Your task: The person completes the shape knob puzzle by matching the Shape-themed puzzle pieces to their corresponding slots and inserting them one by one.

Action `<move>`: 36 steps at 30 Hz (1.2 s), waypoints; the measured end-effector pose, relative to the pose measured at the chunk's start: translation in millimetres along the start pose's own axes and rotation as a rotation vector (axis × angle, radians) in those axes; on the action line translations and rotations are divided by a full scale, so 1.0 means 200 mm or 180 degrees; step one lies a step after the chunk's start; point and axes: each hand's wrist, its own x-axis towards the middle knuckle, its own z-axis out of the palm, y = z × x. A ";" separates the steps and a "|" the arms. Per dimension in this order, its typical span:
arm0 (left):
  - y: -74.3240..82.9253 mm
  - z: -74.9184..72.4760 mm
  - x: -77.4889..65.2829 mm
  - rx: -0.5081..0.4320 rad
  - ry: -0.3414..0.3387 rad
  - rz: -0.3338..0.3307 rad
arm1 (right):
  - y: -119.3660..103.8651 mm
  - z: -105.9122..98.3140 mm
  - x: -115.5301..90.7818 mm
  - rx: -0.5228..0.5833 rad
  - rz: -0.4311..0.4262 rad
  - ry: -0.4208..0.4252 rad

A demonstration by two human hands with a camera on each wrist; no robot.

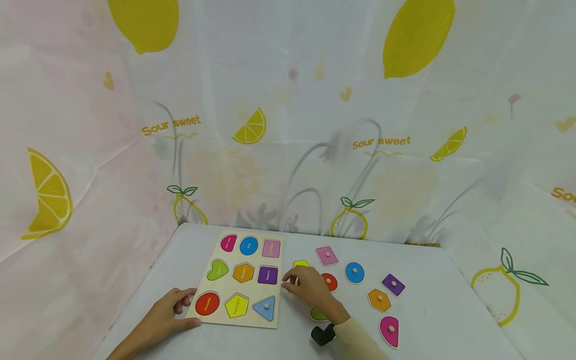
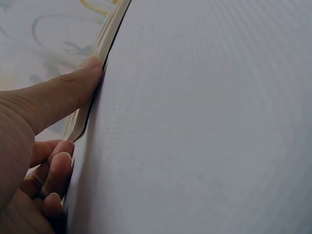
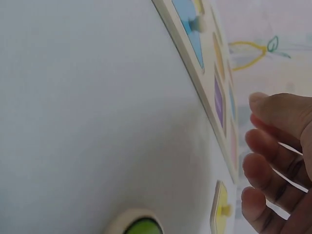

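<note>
A wooden shape-puzzle board (image 1: 252,322) lies on the table, its printed shapes in three rows. My left hand (image 1: 164,317) holds its near left corner; the left wrist view shows the thumb (image 2: 73,90) along one edge and bent fingers (image 2: 58,170) at the corner. In the near right slot sits a blue triangle piece (image 1: 265,308) with a knob. Just off the board's right edge is my right hand (image 1: 310,287), with loosely bent fingers and nothing in them. Around and partly under it are a yellow piece (image 1: 301,263), a red round piece (image 1: 330,283) and a green piece (image 1: 319,314).
Farther right lie knobbed pieces: a pink one (image 1: 327,255), a blue circle (image 1: 354,273), a purple one (image 1: 393,284), an orange hexagon (image 1: 379,300) and a magenta half-round (image 1: 390,332). A lemon-printed cloth (image 1: 288,100) stands behind the white table (image 1: 432,300).
</note>
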 end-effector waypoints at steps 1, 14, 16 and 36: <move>0.00 0.00 0.00 0.0003 0.0000 0.0023 | 0.02 0.00 0.00 0.0006 0.0008 0.0026; 0.00 0.00 0.01 -0.0004 0.0021 0.0111 | 0.16 -0.07 0.08 -0.0033 0.0057 0.0331; 0.00 0.00 0.01 -0.0023 0.0025 0.0185 | 0.19 -0.07 0.08 -0.0069 0.0137 0.0323; -0.01 0.00 0.00 -0.0023 0.0023 0.0111 | 0.28 -0.09 0.12 0.0130 0.0524 0.0201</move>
